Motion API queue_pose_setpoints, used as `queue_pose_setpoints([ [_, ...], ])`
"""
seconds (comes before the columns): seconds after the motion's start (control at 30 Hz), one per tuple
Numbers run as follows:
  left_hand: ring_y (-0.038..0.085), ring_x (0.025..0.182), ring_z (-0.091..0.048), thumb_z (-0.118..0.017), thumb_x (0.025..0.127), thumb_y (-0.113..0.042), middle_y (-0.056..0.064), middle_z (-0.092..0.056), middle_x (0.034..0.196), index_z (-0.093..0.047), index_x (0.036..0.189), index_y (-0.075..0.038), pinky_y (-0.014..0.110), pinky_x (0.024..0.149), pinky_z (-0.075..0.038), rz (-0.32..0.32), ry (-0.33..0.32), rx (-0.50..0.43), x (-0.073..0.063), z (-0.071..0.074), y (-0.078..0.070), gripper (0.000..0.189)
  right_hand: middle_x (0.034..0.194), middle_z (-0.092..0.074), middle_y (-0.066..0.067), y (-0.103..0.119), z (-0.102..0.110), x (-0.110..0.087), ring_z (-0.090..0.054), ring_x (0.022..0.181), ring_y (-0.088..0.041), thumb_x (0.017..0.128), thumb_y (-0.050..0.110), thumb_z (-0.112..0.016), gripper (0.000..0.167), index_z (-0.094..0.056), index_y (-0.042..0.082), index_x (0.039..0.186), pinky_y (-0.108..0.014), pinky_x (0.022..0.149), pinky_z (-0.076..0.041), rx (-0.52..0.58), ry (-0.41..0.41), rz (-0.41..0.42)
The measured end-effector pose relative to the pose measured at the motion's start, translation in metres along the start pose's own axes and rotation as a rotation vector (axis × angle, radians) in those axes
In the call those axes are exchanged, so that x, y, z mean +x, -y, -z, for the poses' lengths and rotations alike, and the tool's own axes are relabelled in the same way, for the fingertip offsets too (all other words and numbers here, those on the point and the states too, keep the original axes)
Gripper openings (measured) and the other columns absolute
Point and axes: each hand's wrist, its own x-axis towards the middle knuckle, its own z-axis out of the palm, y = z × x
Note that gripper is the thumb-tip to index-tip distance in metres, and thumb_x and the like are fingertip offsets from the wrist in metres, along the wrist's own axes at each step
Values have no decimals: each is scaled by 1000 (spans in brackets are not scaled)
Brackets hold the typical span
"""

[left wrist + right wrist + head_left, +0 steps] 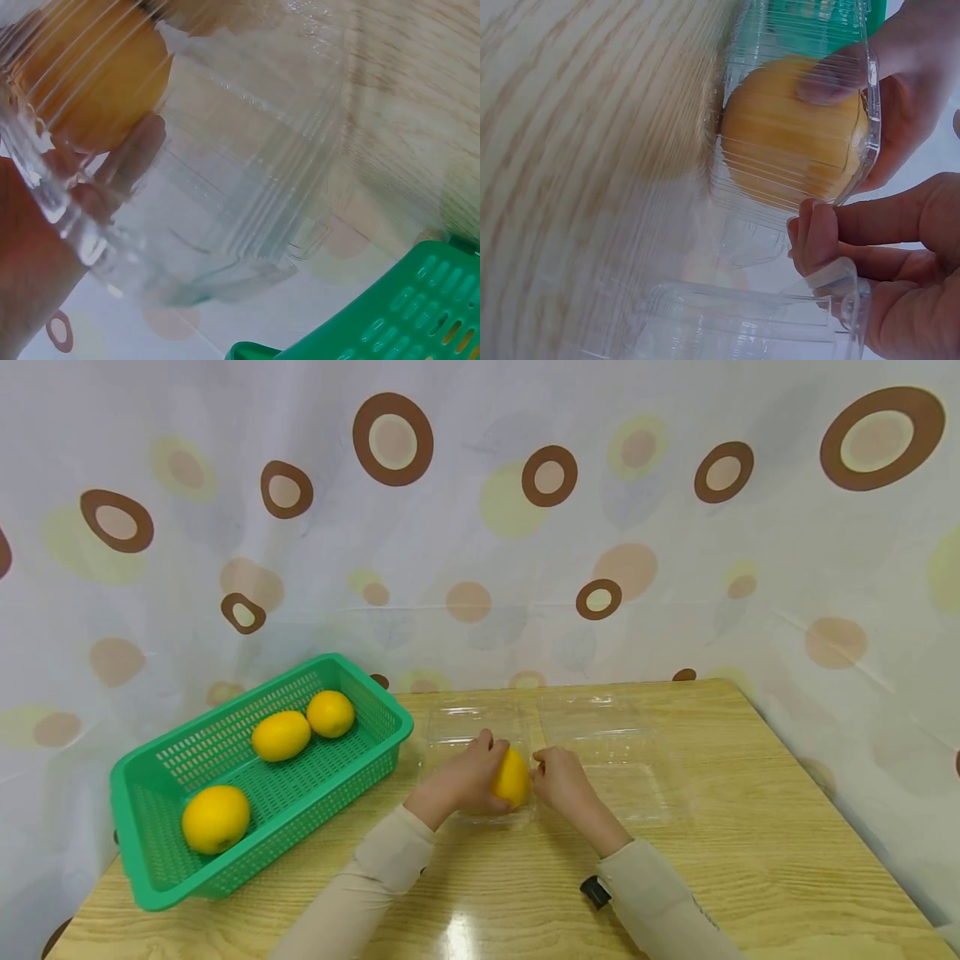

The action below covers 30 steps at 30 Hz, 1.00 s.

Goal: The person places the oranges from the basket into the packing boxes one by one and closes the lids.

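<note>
My left hand (468, 779) grips a yellow-orange round fruit (513, 779) inside the left clear plastic clamshell box (474, 712). In the right wrist view the fruit (787, 142) shows through the box's ribbed wall, with the left thumb (829, 82) on its side. My right hand (564, 783) pinches the rim of that box at the corner nearest the other box, fingertips (821, 225) beside the fruit. A second clear plastic clamshell box (630, 789) lies open to the right, its corner under the right hand in the right wrist view.
A green perforated basket (300, 837) stands at the left of the wooden table (757, 860). In it lie a fruit (216, 820) near the front, an oval one (281, 736) and another (330, 714) farther back. A patterned curtain (480, 527) hangs behind the table.
</note>
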Motion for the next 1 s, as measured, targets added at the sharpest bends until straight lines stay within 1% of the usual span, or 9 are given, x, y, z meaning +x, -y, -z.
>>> queue_pose_setpoints([
  [0.1,19,88,-49,-78,78,-39,11,-41,110,-40,138,-1,29,79,-50,-1,5,-7,0,0,0,80,83,-66,-22,0,1,-1,-52,63,-20,86,-6,-62,22,-64,-18,105,-34,63,-52,-4,14,-5],
  [0.17,19,89,-49,-77,79,-40,11,-42,112,-39,139,-1,29,80,-50,-5,7,-1,0,0,0,81,86,-66,-23,0,1,-1,-53,65,-21,86,-6,-62,23,-63,-18,106,-35,65,-53,-5,13,-3],
  [0.33,19,92,-49,-76,80,-41,12,-43,115,-39,141,-1,30,81,-50,-18,7,43,1,0,0,82,78,-65,-19,0,2,-1,-52,63,-20,85,-7,-63,23,-64,-18,105,-35,64,-53,-10,4,10],
  [0.4,20,93,-49,-75,80,-42,12,-43,116,-38,141,-2,30,81,-51,-21,12,58,1,1,-1,81,74,-63,-16,0,2,-1,-50,61,-19,85,-7,-62,23,-63,-18,106,-34,62,-52,-8,11,8],
  [0.53,21,96,-49,-75,81,-43,12,-44,117,-38,141,-4,30,83,-50,-30,25,97,2,4,-2,81,71,-61,-14,1,2,-1,-50,60,-18,85,-6,-62,25,-62,-18,107,-33,62,-51,-9,23,2],
  [0.73,24,105,-48,-73,81,-45,12,-45,121,-39,142,-5,33,89,-49,-34,49,205,2,12,-7,81,67,-58,-11,0,1,-2,-48,59,-17,84,-7,-62,24,-63,-18,106,-33,60,-50,-5,16,9],
  [0.83,24,109,-48,-72,82,-46,11,-45,124,-39,143,-6,35,90,-49,-35,64,266,2,16,-10,80,69,-59,-12,1,2,-2,-50,59,-17,85,-7,-62,24,-62,-19,106,-32,60,-51,10,22,1],
  [1.0,25,115,-48,-69,82,-52,10,-44,132,-39,143,-9,39,92,-48,-45,89,408,-1,27,-15,81,69,-60,-13,2,2,-2,-51,61,-18,84,-7,-62,24,-62,-20,105,-35,63,-52,13,11,0],
])
